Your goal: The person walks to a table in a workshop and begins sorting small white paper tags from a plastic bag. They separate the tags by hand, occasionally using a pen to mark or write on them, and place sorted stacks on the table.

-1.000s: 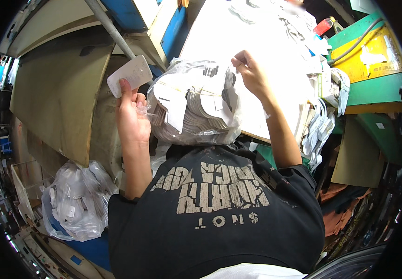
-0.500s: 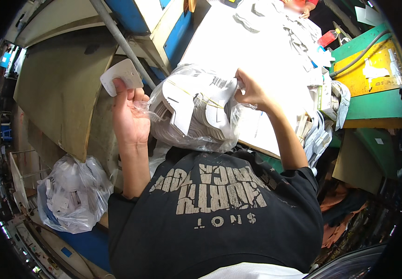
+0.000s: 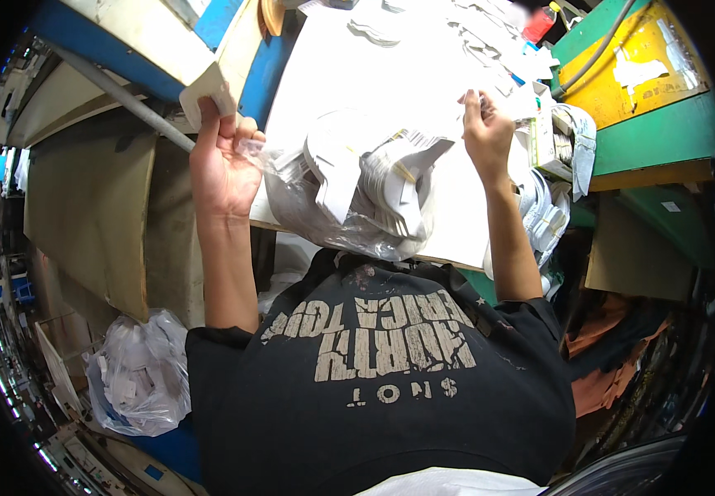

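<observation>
My left hand [image 3: 229, 165] is raised at the left, pinching a white card with rounded corners [image 3: 206, 95] between thumb and fingers. Its other fingers curl at a gathered edge of a clear plastic bag [image 3: 291, 219]. Inside that bag, on the table's near edge, stand stacks of curved white cut pieces [image 3: 332, 174]; the right-hand stack [image 3: 403, 178] leans and fans out at the top. To the right of the bag and apart from it, my right hand [image 3: 487, 128] is closed in a pinch. What its fingers hold, if anything, is too small to make out.
A brightly lit white table [image 3: 299, 83] stretches away from me, with more cut pieces [image 3: 378, 25] at the far end. Bundles and a box [image 3: 551, 140] line its right edge. Another filled plastic bag [image 3: 141, 376] sits low at the left. A metal pipe [image 3: 126, 99] slants behind my left hand.
My right hand has come away from the bag's right side and moved right. The right-hand stack now fans apart, and a yellow band across the stacks shows less. My left hand keeps the card.
</observation>
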